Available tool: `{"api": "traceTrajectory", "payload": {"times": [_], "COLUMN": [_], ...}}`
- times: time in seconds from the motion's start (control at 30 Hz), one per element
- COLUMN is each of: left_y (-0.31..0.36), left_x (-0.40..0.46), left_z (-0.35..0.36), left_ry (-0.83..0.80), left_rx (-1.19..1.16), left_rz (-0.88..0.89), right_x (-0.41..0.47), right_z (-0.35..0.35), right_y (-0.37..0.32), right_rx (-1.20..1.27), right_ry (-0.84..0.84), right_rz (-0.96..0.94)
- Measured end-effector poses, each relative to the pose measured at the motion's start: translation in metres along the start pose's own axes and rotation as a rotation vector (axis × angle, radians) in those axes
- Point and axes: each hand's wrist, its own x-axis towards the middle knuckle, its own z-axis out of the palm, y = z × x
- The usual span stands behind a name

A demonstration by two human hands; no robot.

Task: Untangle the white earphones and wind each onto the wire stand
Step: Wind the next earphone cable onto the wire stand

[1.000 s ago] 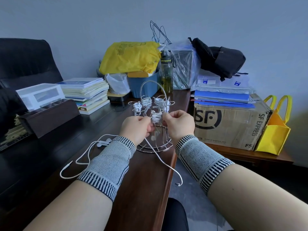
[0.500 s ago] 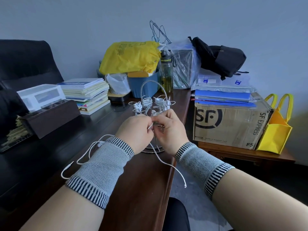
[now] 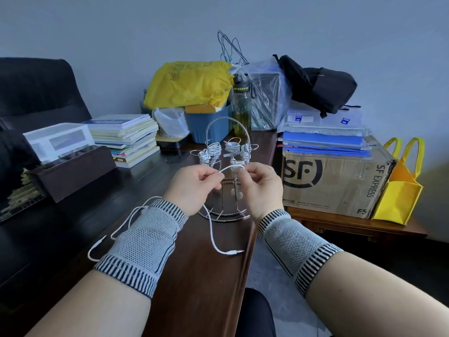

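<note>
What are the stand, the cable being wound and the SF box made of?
Wire stand: bare metal by its look, shiny and chrome-like, with bright glints on thin rods.
Earphone cable: white, smooth, probably a rubbery plastic jacket; it droops limply.
SF box: brown corrugated cardboard, matte, taped.
</note>
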Motion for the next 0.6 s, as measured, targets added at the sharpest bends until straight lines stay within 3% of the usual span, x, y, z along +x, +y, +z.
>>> {"api": "traceTrajectory", "payload": {"times": [0.13, 0.27, 0.6], "left_y": [0.01, 0.019, 0.017], "left_x": [-0.001, 0.003, 0.008], "left_z": [0.011, 0.017, 0.018], "left_ry": [-0.021, 0.066, 0.242], "left_rx": [-0.069, -0.135, 0.238], "left_rz": [0.007, -0.002, -0.022], "right_x": [0.001, 0.001, 0.008], "right_z": [-0.001, -0.002, 0.0], "right_y": [-0.006, -0.013, -0.02], "right_rx": [0.13, 0.221, 0.026], "right_ry": [-0.005, 0.009, -0.031], "right_rz": [0.144, 0.213, 0.263]}}
